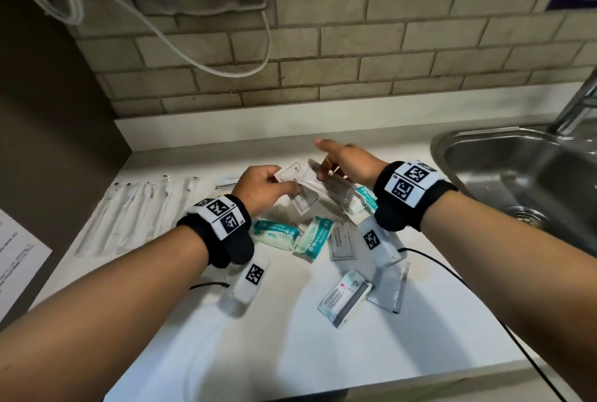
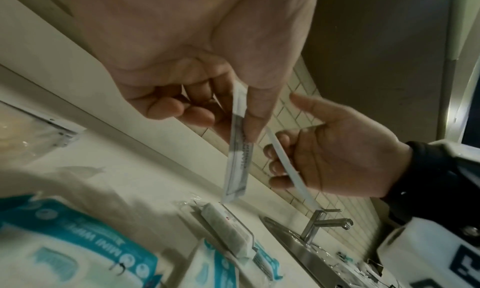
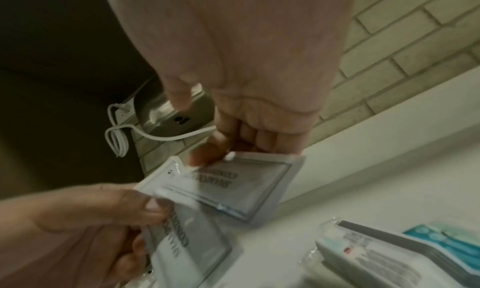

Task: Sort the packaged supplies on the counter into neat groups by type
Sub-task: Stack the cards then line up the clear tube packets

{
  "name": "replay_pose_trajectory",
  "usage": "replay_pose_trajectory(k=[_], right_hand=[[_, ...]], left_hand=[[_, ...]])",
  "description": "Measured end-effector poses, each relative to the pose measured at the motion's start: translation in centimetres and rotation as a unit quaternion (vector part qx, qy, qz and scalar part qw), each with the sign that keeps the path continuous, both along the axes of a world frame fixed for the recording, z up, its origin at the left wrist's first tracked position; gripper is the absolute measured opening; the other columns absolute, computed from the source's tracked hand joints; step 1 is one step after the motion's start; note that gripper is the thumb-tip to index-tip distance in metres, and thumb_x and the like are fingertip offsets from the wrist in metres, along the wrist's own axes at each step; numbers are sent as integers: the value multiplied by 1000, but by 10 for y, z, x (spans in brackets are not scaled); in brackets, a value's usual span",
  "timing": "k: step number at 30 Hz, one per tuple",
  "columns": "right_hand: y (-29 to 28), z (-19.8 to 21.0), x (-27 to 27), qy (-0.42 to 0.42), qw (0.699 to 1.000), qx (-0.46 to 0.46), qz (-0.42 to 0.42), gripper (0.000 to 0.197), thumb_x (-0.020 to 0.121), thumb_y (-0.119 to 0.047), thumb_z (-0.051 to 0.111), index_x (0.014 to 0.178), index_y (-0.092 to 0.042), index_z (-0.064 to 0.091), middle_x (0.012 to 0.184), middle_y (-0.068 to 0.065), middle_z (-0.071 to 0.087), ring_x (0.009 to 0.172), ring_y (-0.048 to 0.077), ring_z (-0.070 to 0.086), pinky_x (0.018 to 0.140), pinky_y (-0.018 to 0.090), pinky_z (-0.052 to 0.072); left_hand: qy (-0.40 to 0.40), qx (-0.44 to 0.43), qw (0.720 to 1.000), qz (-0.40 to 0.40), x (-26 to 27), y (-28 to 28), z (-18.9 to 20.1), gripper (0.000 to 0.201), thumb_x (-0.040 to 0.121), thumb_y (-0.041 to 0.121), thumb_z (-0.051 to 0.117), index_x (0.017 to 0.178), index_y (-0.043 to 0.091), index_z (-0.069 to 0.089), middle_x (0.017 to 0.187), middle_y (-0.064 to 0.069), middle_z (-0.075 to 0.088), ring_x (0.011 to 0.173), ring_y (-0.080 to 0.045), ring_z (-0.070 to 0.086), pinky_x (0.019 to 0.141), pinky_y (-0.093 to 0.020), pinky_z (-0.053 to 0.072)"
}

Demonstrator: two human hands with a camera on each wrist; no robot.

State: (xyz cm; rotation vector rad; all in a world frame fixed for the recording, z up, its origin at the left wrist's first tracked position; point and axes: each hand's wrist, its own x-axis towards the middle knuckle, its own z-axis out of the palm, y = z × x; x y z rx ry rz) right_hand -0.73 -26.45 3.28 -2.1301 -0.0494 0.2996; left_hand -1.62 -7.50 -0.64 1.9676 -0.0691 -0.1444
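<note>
Above the counter's middle, my left hand [image 1: 277, 179] pinches a white shampoo-and-conditioner sachet [image 1: 290, 174] between thumb and fingers. Just to its right, my right hand [image 1: 328, 166] pinches a second sachet of the same kind [image 1: 329, 184], index finger pointing out. The two sachets overlap at their edges. In the left wrist view both show edge-on: the left-hand sachet [image 2: 237, 155] and the right-hand sachet [image 2: 288, 165]. The right wrist view has the right-hand sachet [image 3: 246, 186] over the left-hand sachet [image 3: 187, 241]. Another such sachet [image 1: 342, 241] lies on the counter [image 1: 258, 337].
Teal mini-wipes packs [image 1: 274, 233] [image 1: 313, 238] [image 1: 366, 196] lie under my hands. A wrapped boxed item [image 1: 344, 296] and a clear packet [image 1: 389, 285] sit nearer. Several long wrapped sticks [image 1: 139, 207] line the left. A steel sink [image 1: 484, 149] is at right, a paper sheet [image 1: 16, 256] at far left.
</note>
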Motion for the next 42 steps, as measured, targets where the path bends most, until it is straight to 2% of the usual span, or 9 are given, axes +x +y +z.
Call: replay_pose_trajectory(k=[7,11,15,23,29,32,35,40,42], right_hand=[[-17,-13,11,33,998,44,-22,11,87,-14,62,81,-16,71,84,-1,69,78,17,57,75,29,46],[-13,-15,13,42,996,73,11,20,83,4,65,86,-15,62,77,2,62,70,17,59,66,28,49],[-10,-16,13,40,995,92,6,31,80,7,69,97,-15,54,78,3,58,65,18,62,56,26,50],[7,-27,18,34,997,58,23,20,83,-1,70,90,-10,55,84,12,67,75,28,67,73,40,58],[12,-32,14,57,996,59,34,18,84,-12,72,81,-10,54,75,9,68,64,19,66,62,29,59],[1,-31,10,79,996,9,46,20,82,-17,75,85,-10,57,76,9,68,64,17,64,62,27,56],[-15,-34,2,77,994,-60,50,16,84,-15,72,82,-10,57,73,8,67,61,16,62,61,26,56],[-39,-46,-36,135,933,-309,123,34,73,-27,81,100,-16,62,89,1,69,74,16,63,63,22,51],[-46,-55,-55,142,893,-401,145,47,68,-30,82,109,-18,62,105,-1,67,90,19,62,72,26,49]], left_hand=[[88,1,996,-6,2,1,-13,11,90,20,66,96,13,71,96,-1,74,79,-9,64,60,-17,45],[99,-2,995,-4,4,-1,-15,9,93,19,62,86,17,68,98,-6,74,84,-16,67,72,-25,52],[120,-32,992,13,7,-1,-18,14,93,17,58,88,9,68,96,-11,75,90,-27,71,90,-42,56],[171,-177,969,17,2,-9,-9,27,98,13,37,95,5,62,92,-14,71,84,-32,68,78,-48,58],[171,-163,972,0,7,-17,-9,19,94,11,50,109,3,60,102,-20,64,84,-34,68,77,-54,56],[176,-155,972,6,12,-17,-12,20,94,13,53,110,3,59,115,-24,60,92,-39,68,65,-44,59],[157,-110,982,8,14,-16,-13,21,81,28,64,89,9,59,92,-16,54,79,-29,58,65,-36,49],[174,-116,978,5,19,-17,-14,21,68,31,66,79,16,57,86,-8,42,81,-29,54,83,-68,49],[154,-107,982,-1,18,-20,-14,24,63,34,65,78,17,57,84,-9,47,78,-28,54,84,-65,50]])
